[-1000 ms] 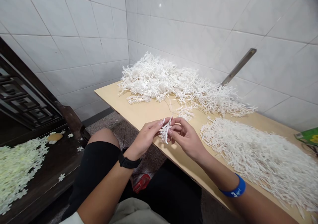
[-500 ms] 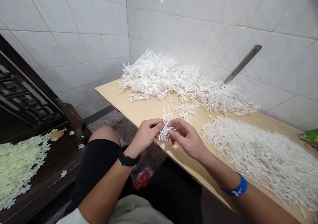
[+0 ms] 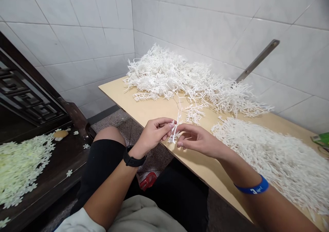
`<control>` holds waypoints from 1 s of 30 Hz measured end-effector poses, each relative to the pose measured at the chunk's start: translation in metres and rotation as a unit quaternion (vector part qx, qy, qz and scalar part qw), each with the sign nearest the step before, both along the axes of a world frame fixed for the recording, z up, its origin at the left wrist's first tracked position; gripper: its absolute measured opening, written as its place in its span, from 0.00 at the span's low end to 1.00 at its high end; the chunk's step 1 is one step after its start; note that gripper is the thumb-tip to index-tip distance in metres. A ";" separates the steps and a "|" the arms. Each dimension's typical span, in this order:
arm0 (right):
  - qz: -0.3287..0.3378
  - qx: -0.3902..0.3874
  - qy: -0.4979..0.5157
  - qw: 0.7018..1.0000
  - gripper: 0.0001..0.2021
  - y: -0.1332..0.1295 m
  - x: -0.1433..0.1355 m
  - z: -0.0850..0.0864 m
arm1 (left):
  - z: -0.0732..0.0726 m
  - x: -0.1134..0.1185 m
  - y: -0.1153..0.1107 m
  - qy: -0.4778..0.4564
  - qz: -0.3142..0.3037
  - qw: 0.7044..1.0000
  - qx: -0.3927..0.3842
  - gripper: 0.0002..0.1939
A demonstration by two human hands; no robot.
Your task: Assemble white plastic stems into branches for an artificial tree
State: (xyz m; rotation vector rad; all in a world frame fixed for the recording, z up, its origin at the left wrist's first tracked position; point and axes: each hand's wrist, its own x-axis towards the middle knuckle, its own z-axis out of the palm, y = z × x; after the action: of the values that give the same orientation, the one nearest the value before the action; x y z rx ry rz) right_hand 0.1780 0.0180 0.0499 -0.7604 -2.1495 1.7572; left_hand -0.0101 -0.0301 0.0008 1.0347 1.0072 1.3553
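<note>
Bare left hand (image 3: pixel 153 134) pinches thin white branched plastic-looking sprig (image 3: pixel 175 135) above pale wood-coloured tabletop (image 3: pixel 154 110), near edge. Bare right hand (image 3: pixel 199 139) just beside sprig, thumb and index parted. Tangled white sprig heap (image 3: pixel 164 74) behind; flatter white strand pile (image 3: pixel 269 160) right.

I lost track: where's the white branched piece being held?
The white branched piece is just below and right of the head view's centre, pinched by the left hand beside the right hand.

My hands (image 3: pixel 156 134) (image 3: pixel 203 141): two. Sprigs (image 3: pixel 175 132) pinched: too tangled to count. White piles (image 3: pixel 164 76) (image 3: pixel 275 160): two, plus one small clump (image 3: pixel 194 113). One watch (image 3: pixel 133 157), one wristband (image 3: pixel 253 188), one flower heap (image 3: pixel 23 170).
</note>
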 end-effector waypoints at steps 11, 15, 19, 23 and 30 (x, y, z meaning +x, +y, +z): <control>0.000 0.068 -0.037 0.997 0.11 -0.004 -0.004 0.000 | 0.001 0.003 0.000 -0.011 -0.014 1.000 -0.001 0.20; -0.030 0.047 -0.020 0.998 0.16 -0.003 -0.005 -0.007 | 0.002 0.007 -0.001 -0.017 -0.015 1.000 -0.001 0.20; -0.081 0.021 0.003 0.996 0.17 -0.006 -0.009 -0.012 | 0.001 0.010 -0.001 -0.036 -0.015 0.999 0.008 0.19; -0.149 -0.008 0.011 0.989 0.16 -0.009 -0.012 -0.017 | 0.000 0.011 -0.001 -0.027 -0.006 1.000 0.007 0.20; -0.192 0.057 -0.019 0.980 0.18 -0.011 -0.012 -0.020 | 0.003 0.009 -0.002 0.001 -0.028 1.000 0.007 0.20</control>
State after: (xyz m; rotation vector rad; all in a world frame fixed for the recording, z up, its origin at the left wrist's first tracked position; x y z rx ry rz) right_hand 0.1661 0.0071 0.0303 -1.0972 -1.9432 1.4203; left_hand -0.0011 -0.0318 0.0037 1.0662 0.9652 1.3177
